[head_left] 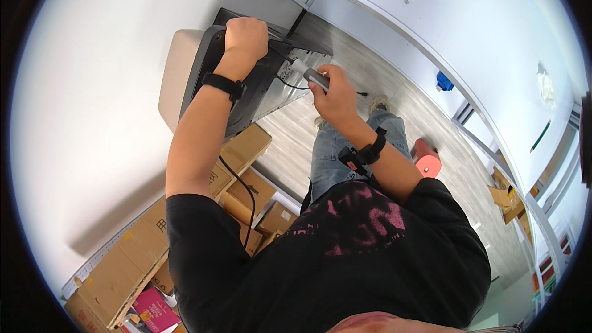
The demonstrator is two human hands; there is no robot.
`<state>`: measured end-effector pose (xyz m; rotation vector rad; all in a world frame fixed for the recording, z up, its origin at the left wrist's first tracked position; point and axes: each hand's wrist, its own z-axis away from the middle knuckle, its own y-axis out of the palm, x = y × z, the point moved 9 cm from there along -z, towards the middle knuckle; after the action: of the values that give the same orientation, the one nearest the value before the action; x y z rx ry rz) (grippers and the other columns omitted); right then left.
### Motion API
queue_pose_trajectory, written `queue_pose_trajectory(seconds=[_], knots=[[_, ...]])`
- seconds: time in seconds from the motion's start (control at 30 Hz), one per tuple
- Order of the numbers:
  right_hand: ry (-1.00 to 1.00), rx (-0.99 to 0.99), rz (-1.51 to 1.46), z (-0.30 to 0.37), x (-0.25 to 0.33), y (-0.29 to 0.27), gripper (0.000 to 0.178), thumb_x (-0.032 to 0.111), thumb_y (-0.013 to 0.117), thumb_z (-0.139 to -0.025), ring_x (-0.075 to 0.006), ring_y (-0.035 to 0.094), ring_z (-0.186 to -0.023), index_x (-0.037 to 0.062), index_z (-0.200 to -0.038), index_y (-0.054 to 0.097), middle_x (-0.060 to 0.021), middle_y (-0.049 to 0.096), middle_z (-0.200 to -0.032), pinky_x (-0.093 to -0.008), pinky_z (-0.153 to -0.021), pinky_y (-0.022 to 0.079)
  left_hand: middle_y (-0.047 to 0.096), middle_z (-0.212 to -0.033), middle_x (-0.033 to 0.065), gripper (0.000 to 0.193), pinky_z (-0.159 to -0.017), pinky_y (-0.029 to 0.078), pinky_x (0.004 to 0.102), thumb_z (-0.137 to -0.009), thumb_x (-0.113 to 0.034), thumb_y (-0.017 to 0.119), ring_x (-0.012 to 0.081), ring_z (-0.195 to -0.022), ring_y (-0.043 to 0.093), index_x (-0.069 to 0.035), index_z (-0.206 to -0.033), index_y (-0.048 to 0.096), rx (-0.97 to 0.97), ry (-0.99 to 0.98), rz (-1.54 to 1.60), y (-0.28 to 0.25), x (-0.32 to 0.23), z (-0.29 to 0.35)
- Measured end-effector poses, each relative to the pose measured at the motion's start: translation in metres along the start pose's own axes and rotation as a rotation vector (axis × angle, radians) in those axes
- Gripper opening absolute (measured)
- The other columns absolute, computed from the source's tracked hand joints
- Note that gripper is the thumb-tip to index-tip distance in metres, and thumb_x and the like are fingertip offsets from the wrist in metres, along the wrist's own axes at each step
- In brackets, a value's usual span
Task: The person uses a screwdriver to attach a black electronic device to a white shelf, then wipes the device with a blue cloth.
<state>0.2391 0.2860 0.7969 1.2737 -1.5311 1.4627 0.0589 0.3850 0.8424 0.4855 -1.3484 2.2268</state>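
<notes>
The right hand [336,92] has its grip wrapped round a handheld tool [313,76], thumb along the near side and fingers folded over the far one. The tool is slim and roughly cylindrical, two-toned: a pale, whitish collar at the front end and a darker grey handle with smooth, rounded sides, the back of which disappears into the palm. It slants with its pale end up and to the left, held in the air in front of a dark casing [256,94]; a thin black line runs from that end toward the casing, though whether it is a shaft or a cord cannot be told. The casing is matt black, with rounded corners, a beige outer cover [179,80] on its left and a silvery metal face [290,95] on its right, edged with small holes. It stands tilted near the white wall [105,86]. The left hand [246,38] is clenched over its upper edge, knuckles upward, fingertips hidden. A black cable [250,194] hangs below, across cardboard boxes [246,145].
</notes>
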Motion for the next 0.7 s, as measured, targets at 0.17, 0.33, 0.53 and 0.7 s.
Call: queue_pose_trajectory(seconds=[0.17,0.33,0.53,0.7], knots=[[0.832,0.323,-0.728,0.023,-0.047,0.047,0.035,0.026,0.064,-0.087,-0.0284,0.061,-0.061,0.0005,-0.106,0.051,-0.0148,0.061,-0.075,-0.0419,-0.061,0.049,0.070,-0.080,0.0112,0.011,-0.066,0.054,0.0345,-0.074,-0.015,0.063,0.0258,-0.078,0.069,-0.011,-0.076,0.072,-0.020,-0.019,0.030,-0.003,0.003,0.001],[0.825,0.359,-0.650,0.018,-0.059,0.049,0.044,0.029,0.071,-0.081,-0.0231,0.060,-0.058,-0.0004,-0.106,0.049,-0.0135,0.060,-0.075,-0.0387,-0.055,0.048,0.070,-0.079,0.0107,0.010,-0.065,0.053,0.0344,-0.073,-0.014,0.063,0.0257,-0.077,0.069,-0.011,-0.075,0.072,-0.021,-0.013,0.026,0.000,0.001,0.000],[0.278,0.175,-0.174,0.000,-0.025,0.025,0.041,0.023,0.074,-0.078,-0.0196,0.061,-0.056,-0.0008,-0.101,0.051,-0.0153,0.061,-0.084,-0.0329,-0.053,0.050,0.070,-0.080,0.0107,0.010,-0.066,0.053,0.0344,-0.073,-0.014,0.063,0.0254,-0.077,0.069,-0.010,-0.074,0.072,-0.020,-0.024,0.037,0.002,0.002,0.000],[1.108,0.395,-1.007,0.036,-0.048,0.062,0.026,0.023,0.060,-0.090,-0.0182,0.061,-0.054,0.0024,-0.105,0.054,-0.0123,0.064,-0.079,-0.0340,-0.053,0.054,0.072,-0.081,0.0064,0.011,-0.061,0.051,0.0339,-0.076,-0.015,0.063,0.0226,-0.077,0.070,-0.014,-0.079,0.074,-0.007,-0.008,-0.004,0.001,-0.001,0.001]])
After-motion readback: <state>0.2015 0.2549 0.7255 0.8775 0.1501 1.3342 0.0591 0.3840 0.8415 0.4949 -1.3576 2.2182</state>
